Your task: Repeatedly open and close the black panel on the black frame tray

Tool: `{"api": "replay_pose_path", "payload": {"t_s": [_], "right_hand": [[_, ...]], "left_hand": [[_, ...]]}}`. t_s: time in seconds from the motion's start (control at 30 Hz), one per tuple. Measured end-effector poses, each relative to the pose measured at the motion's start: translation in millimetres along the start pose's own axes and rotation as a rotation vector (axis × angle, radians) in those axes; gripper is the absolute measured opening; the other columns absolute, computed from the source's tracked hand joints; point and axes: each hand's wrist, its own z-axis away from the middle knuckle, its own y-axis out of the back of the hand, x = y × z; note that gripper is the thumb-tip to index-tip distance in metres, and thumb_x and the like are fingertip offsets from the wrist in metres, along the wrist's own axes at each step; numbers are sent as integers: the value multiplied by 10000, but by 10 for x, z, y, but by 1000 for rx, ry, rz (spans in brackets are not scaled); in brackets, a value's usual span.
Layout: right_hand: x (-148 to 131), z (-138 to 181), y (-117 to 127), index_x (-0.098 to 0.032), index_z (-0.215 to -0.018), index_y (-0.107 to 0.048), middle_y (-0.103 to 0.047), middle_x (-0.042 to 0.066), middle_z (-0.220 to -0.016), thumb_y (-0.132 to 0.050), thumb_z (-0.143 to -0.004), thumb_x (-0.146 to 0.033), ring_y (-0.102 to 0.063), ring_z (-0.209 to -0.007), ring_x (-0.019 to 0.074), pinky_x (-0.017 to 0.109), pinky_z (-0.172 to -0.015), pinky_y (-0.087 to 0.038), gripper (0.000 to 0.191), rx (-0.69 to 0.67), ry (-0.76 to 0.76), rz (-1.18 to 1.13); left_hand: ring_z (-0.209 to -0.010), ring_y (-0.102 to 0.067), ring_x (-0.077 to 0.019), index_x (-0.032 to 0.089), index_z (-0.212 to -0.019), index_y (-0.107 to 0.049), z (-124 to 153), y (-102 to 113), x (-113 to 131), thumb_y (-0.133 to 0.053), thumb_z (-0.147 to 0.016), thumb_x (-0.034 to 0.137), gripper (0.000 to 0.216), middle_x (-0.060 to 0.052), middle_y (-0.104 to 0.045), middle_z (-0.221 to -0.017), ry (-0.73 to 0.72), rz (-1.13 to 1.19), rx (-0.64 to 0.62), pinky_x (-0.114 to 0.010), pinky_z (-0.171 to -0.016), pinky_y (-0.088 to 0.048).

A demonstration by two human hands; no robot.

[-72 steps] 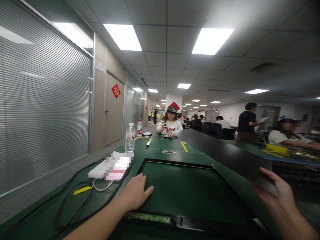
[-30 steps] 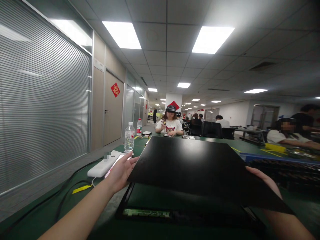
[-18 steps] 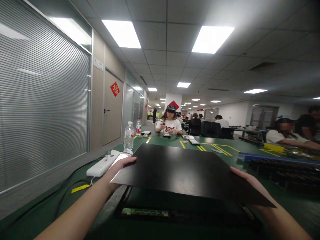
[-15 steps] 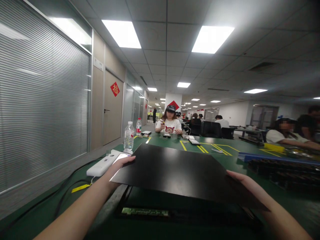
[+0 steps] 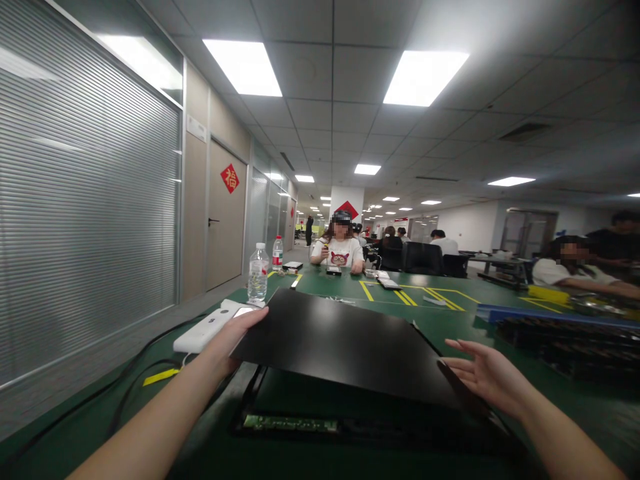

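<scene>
A large flat black panel (image 5: 340, 340) hovers just above a black rectangular frame (image 5: 310, 427) lying on the green table (image 5: 440, 313). My left hand (image 5: 231, 337) grips the panel's near left corner, thumb on top. My right hand (image 5: 483, 373) is off the panel's right edge, fingers spread and empty, close beside that edge. The panel's far edge looks lower, near the frame's far side. A green circuit strip (image 5: 287, 423) shows along the frame's near edge.
A white device (image 5: 200, 331) with a cable lies left of the frame. Two water bottles (image 5: 259, 273) stand further back. Black cables (image 5: 135, 387) trail across the near left. Dark trays (image 5: 565, 340) sit at the right. Other people sit at the tables behind.
The black panel came over from the right, was held level by both hands above the frame, and has sunk lower. My right hand has just let go of its right edge and opened.
</scene>
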Motion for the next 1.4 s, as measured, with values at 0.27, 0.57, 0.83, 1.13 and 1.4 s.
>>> {"api": "replay_pose_path", "payload": {"t_s": [0.27,0.57,0.83,1.13,1.4], "right_hand": [[32,-2,-17,-220,-1335,-302,-681,132,-953,-559,-733,-269,-655,-820,251,358,-710,-512,657,-21,-28,32],[17,43,-83,-223,-1300,-367,-688,120,-937,-539,-745,-295,-639,-680,165,233,-523,-468,585,-20,20,80],[35,-37,-14,-175,-1283,-360,-692,108,-778,-515,-741,-265,-493,-425,108,187,-326,-329,571,48,50,53],[64,-98,61,-167,-1159,-483,-695,102,-716,-546,-719,-387,-465,-403,95,185,-347,-329,496,202,61,178],[76,-118,72,-195,-1120,-507,-707,93,-751,-553,-709,-423,-440,-401,76,163,-346,-313,473,202,59,226]], "left_hand": [[-762,-676,-233,144,-992,-631,-13,35,-31,-679,-669,319,371,-78,-726,-850,-19,-74,-33,-311,-696,-514],[-720,-674,-224,128,-1061,-594,-85,105,-46,-663,-690,331,428,-76,-722,-842,-58,-24,21,-297,-665,-512],[-722,-679,-212,167,-1004,-601,-86,24,-143,-722,-636,237,394,-62,-717,-810,-114,-33,77,-277,-630,-518],[-689,-678,-211,152,-964,-590,-139,-41,-356,-728,-628,236,373,-67,-716,-742,-82,-100,87,-280,-618,-514],[-641,-673,-207,141,-950,-604,-268,43,-424,-763,-580,238,414,-74,-712,-720,-9,-99,103,-274,-583,-502]]}}
